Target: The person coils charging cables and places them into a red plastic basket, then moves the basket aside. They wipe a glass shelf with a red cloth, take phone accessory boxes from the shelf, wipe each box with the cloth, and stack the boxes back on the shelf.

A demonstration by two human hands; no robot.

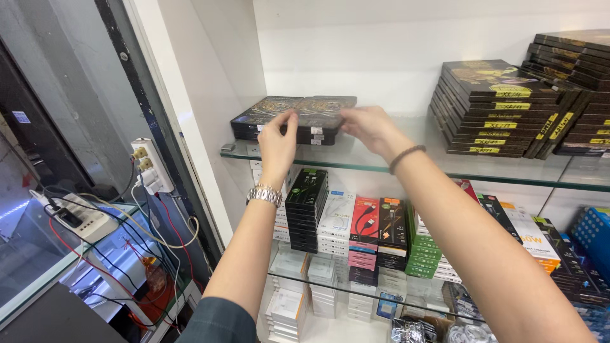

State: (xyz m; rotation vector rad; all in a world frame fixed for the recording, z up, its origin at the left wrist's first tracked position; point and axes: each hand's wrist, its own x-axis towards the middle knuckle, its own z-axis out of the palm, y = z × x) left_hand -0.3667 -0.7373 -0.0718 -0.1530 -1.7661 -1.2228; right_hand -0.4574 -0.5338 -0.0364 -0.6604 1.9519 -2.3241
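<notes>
Head view: I am reaching up to the top glass shelf (pixel 381 166) with both hands. My left hand (pixel 277 141), fingers closed on the front edge, is gripping the flat dark box (pixel 321 112) topping a small stack at the shelf's left end. My right hand (pixel 372 129), fingers curled, is pinching its right edge. I am squaring it beside the neighbouring stack (pixel 260 117). Judging by this, next calls for an even push, keeping edges aligned. Taller stacks (pixel 495 108) are sitting well apart on the right
</notes>
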